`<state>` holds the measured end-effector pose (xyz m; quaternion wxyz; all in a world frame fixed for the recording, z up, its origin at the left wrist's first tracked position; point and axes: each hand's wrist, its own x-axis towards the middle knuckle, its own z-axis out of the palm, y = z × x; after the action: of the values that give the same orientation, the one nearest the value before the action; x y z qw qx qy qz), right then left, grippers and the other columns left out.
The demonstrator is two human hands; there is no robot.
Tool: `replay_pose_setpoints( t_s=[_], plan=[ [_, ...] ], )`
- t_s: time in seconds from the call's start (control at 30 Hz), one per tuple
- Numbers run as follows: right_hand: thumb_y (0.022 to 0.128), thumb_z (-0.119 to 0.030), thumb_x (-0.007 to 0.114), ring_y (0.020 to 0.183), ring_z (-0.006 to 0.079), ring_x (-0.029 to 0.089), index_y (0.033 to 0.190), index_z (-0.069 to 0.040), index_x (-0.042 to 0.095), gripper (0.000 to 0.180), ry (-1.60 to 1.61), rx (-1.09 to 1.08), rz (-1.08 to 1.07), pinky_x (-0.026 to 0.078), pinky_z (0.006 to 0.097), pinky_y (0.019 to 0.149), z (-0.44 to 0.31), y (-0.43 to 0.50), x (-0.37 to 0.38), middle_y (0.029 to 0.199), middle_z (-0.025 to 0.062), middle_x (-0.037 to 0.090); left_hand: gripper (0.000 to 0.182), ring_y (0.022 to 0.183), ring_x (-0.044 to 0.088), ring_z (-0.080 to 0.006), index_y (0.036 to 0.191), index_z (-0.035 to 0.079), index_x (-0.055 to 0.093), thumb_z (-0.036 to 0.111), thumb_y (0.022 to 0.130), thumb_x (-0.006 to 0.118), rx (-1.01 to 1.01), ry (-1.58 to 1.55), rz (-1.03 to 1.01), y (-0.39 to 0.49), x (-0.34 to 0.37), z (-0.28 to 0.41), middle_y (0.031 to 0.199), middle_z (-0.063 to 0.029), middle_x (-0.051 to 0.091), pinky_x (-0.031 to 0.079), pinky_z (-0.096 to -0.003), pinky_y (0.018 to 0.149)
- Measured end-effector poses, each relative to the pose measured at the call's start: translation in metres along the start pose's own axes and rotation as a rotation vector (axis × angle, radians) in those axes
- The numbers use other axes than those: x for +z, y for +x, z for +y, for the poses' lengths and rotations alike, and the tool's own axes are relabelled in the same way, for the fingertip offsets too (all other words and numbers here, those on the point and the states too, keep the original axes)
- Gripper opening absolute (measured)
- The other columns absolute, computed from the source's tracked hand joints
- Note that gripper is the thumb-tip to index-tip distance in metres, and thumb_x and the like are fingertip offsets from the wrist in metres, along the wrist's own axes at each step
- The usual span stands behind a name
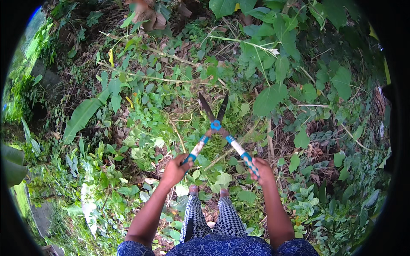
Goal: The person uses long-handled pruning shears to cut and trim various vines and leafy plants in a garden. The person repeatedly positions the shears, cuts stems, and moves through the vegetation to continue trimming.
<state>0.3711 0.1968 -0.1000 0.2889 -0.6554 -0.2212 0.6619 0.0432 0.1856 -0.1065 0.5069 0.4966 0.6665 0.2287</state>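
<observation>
Both my hands grip a pair of hedge shears point(216, 125) with blue and white handles. My left hand point(175, 170) is wrapped around the end of the left handle. Around the right handle's end is my right hand point(263, 170). The dark, worn blades stand apart in a V and point away from me, over low green vines point(205, 108). Just beyond the blade tips, a cut-looking stem point(153, 77) lies across the undergrowth. I cannot tell whether the blades touch any plant.
A banana-like leaf point(85, 115) lies to the left. Large broad leaves point(270, 99) hang at the right, with a woody stick point(270, 137) below them. My feet point(193, 189) stand among leaves. Dry brown leaves point(153, 17) are at the top, and a grey slab point(41, 217) sits lower left.
</observation>
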Motion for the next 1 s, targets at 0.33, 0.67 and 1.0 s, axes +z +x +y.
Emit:
replay_pose_setpoints(
  t_s=[0.33,0.67,1.0],
  plan=[
    [0.094,-0.025,0.042,0.04,0.0105,0.045,0.089,-0.003,0.051,0.024,-0.124,-0.051,0.029,0.041,0.0239,0.036,-0.039,0.076,0.081,0.062,0.0039,0.052,0.038,0.083,0.061,-0.0386,0.117,0.003,0.047,0.021,0.085,0.053,-0.036,0.118,0.143,0.086,0.069,0.045,0.084,-0.0246,0.062,0.047,-0.0447,0.075],
    [0.091,-0.021,0.047,0.034,0.0097,0.037,0.093,0.0,0.053,0.022,-0.169,0.036,0.003,0.034,0.025,0.033,0.001,0.014,0.002,0.058,0.005,0.051,0.032,0.069,0.059,-0.0164,0.114,0.004,0.052,0.016,0.084,0.058,-0.118,-0.101,-0.015,-0.011,0.049,-0.025,0.084,-0.0123,0.063,0.046,-0.0289,0.064],
    [0.092,-0.025,0.044,0.034,0.0132,0.037,0.089,-0.004,0.051,0.023,0.083,0.084,0.185,0.033,0.0279,0.035,-0.012,0.021,-0.042,0.056,0.008,0.05,0.039,0.079,0.063,-0.0309,0.111,0.003,0.057,0.029,0.083,0.058,0.091,0.087,-0.134,0.056,0.063,0.03,0.088,-0.0211,0.063,0.047,-0.0371,0.072]
  ],
)
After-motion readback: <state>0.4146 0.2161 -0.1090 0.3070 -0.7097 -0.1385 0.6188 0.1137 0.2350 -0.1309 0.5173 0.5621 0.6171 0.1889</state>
